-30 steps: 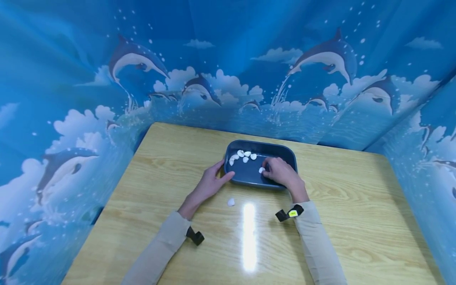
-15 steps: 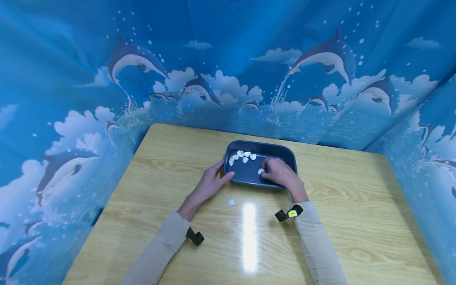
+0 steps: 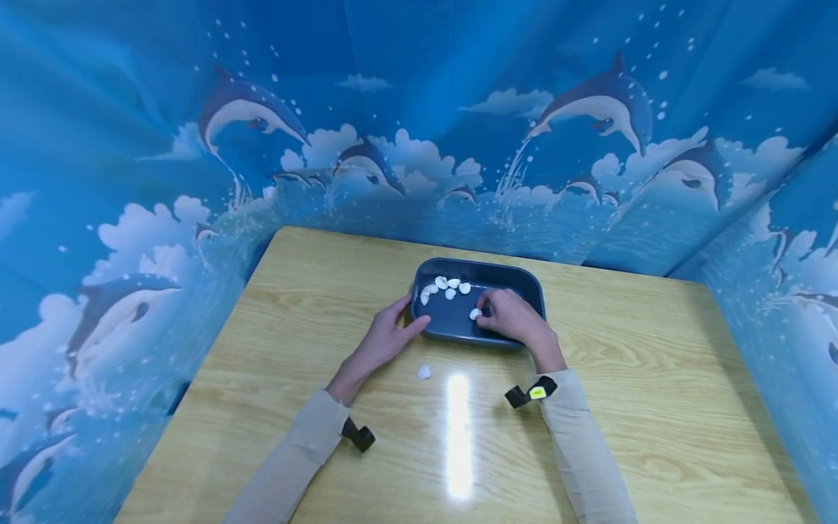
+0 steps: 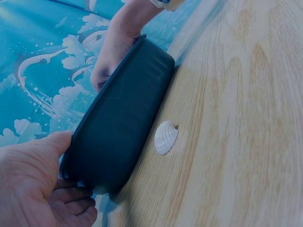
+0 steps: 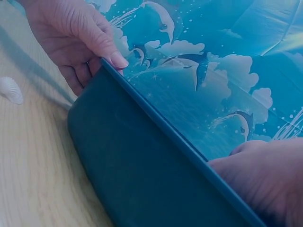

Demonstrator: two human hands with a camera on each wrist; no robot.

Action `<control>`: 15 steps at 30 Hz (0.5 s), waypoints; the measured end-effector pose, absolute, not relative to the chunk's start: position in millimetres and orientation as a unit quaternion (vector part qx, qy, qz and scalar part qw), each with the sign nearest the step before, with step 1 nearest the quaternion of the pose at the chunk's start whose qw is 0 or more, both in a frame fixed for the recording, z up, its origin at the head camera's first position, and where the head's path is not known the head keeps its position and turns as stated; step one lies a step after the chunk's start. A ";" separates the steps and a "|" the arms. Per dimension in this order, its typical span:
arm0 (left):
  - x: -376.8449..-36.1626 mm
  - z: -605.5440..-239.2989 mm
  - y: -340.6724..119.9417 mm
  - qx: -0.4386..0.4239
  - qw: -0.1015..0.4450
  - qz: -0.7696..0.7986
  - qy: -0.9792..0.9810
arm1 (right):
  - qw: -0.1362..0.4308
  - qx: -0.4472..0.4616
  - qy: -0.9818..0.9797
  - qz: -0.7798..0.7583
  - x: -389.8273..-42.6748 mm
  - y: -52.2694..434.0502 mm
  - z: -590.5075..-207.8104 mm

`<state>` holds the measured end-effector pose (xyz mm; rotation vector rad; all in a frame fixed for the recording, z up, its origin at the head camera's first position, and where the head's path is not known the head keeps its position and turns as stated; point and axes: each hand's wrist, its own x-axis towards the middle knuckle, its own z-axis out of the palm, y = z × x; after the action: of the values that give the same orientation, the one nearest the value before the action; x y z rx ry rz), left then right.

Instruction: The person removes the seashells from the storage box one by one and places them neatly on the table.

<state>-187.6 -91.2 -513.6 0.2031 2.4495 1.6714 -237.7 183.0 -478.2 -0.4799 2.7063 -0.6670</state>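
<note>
A dark blue tray [image 3: 524, 280] sits mid-table with several white shells [image 3: 447, 287] clustered in its far left corner. My left hand [image 3: 414, 313] grips the tray's near left corner, thumb [image 4: 57, 142] on the rim and fingers against the outer wall. My right hand [image 3: 482, 308] reaches inside the tray and pinches a white shell [image 3: 476, 314] at its fingertips. One more shell [image 3: 424, 372] lies loose on the table just in front of the tray; it also appears as the ribbed shell [image 4: 165, 137] beside the tray wall [image 4: 123, 127].
The wooden table [image 3: 655, 407] is walled on three sides by a blue dolphin-print curtain [image 3: 458, 145]. A bright light glare [image 3: 458, 429] lies on the near table. Black wrist straps [image 3: 527, 394] stick out from both sleeves.
My right hand has slid the pinched shell slightly to the left inside the tray. The left hand, tray and loose shell have stayed put.
</note>
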 end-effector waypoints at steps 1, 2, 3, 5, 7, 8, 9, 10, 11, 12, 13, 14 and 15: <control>-187.4 -513.3 -91.2 0.068 0.085 0.560 0.821 | 0.155 -0.170 0.944 -0.238 -237.4 182.8 -477.6; -187.2 -513.2 -91.2 0.067 0.086 0.560 0.821 | 0.153 -0.174 0.942 -0.242 -237.4 182.7 -477.5; -187.1 -513.1 -91.2 0.067 0.086 0.560 0.821 | 0.152 -0.177 0.941 -0.246 -237.3 182.5 -477.2; -186.6 -512.5 -90.9 0.066 0.086 0.560 0.822 | 0.149 -0.184 0.938 -0.253 -236.8 181.8 -475.6; -186.4 -512.3 -90.9 0.066 0.085 0.559 0.822 | 0.147 -0.189 0.935 -0.261 -236.0 180.6 -472.8; -186.4 -512.4 -90.9 0.066 0.085 0.559 0.822 | 0.146 -0.191 0.934 -0.264 -235.4 180.0 -471.2; -186.5 -512.5 -90.9 0.066 0.085 0.559 0.822 | 0.145 -0.192 0.933 -0.267 -234.7 179.2 -469.3; -186.4 -512.5 -91.0 0.067 0.084 0.560 0.822 | 0.144 -0.193 0.933 -0.269 -234.0 178.4 -467.6; -186.5 -512.6 -91.1 0.067 0.084 0.560 0.822 | 0.142 -0.194 0.932 -0.271 -233.3 177.7 -466.2; -186.6 -512.6 -91.3 0.067 0.085 0.560 0.821 | 0.140 -0.195 0.932 -0.273 -232.7 177.1 -465.3; -186.9 -512.9 -91.3 0.069 0.085 0.561 0.820 | 0.137 -0.197 0.931 -0.274 -232.0 176.6 -464.2; -187.2 -513.3 -91.3 0.070 0.085 0.562 0.820 | 0.135 -0.199 0.930 -0.276 -231.2 176.3 -463.0; -187.3 -513.3 -91.2 0.071 0.086 0.563 0.819 | 0.133 -0.203 0.930 -0.278 -230.5 176.0 -461.8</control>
<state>-187.3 -91.2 -513.3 0.2111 2.4410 1.6793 -230.5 176.0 -461.8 -0.5880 2.6971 -0.8055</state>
